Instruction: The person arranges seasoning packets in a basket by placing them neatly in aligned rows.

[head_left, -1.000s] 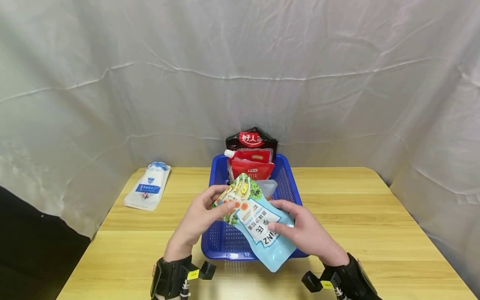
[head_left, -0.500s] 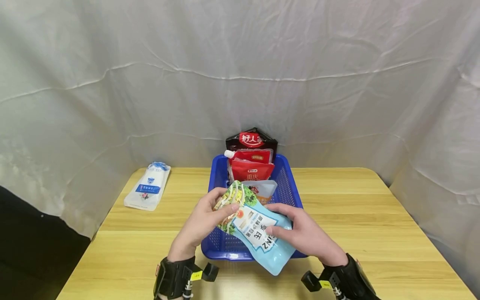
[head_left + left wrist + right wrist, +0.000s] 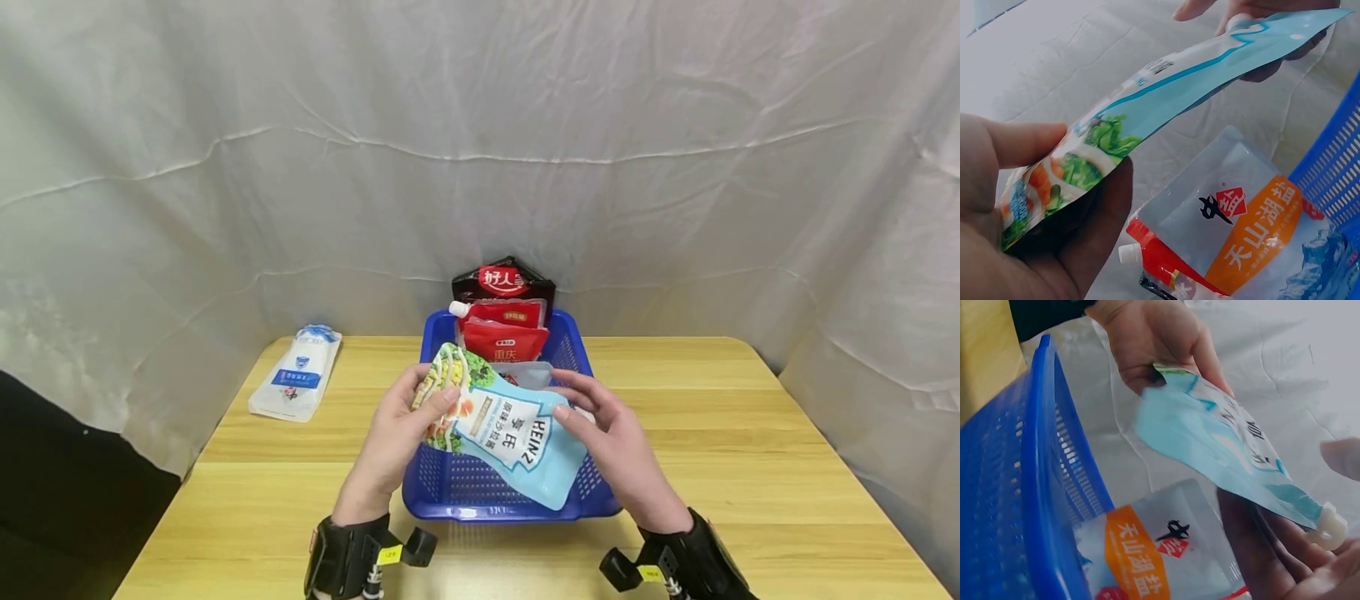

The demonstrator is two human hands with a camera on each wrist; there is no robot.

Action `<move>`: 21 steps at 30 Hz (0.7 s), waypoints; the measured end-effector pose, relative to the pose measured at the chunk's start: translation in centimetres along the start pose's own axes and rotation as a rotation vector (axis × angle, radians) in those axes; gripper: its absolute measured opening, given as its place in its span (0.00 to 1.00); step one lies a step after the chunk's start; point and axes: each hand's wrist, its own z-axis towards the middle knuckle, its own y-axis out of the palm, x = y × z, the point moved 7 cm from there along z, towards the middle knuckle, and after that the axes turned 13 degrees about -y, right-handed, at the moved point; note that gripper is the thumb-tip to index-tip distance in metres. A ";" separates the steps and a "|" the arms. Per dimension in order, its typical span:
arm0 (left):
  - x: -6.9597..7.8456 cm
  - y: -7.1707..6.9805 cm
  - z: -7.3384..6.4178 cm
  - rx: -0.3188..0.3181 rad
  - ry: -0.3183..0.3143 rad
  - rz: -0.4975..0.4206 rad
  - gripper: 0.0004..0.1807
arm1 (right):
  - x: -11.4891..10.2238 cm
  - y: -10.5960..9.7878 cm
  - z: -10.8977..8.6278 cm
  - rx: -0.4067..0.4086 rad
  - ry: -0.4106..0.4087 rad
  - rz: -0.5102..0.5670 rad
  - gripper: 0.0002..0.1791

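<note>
My left hand (image 3: 393, 437) pinches the printed, salad-pictured end of a light blue Heinz salad dressing pouch (image 3: 517, 442), thumb on top and fingers beneath. The pouch is tilted above the blue basket (image 3: 480, 510). At its other end, the fingers of my right hand (image 3: 1291, 562) lie under the pouch beside the white spout cap (image 3: 1329, 528). The right thumb (image 3: 1342, 457) stands apart from the pouch in the right wrist view. Below, a grey-white salt bag (image 3: 1241, 231) with an orange stripe stands in the basket.
Behind the salt bag, red pouches (image 3: 506, 337), one with a white cap (image 3: 459, 308), and a black packet (image 3: 502, 279) stand in the basket's far end. A white bag with a blue label (image 3: 296, 375) lies at the left of the wooden table (image 3: 712, 433). Grey cloth hangs behind.
The pouch has turned so it lies more level across the basket, its lower end swinging up. My right hand has moved up along it and its thumb has lifted off.
</note>
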 end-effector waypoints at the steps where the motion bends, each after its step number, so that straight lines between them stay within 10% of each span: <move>1: 0.0 -0.1 0.0 0.012 0.001 -0.017 0.20 | 0.1 -0.1 -0.1 0.023 0.004 0.012 0.27; 21: 0.3 0.3 0.0 0.071 0.046 -0.157 0.15 | 1.3 1.6 -0.9 0.138 0.127 0.154 0.28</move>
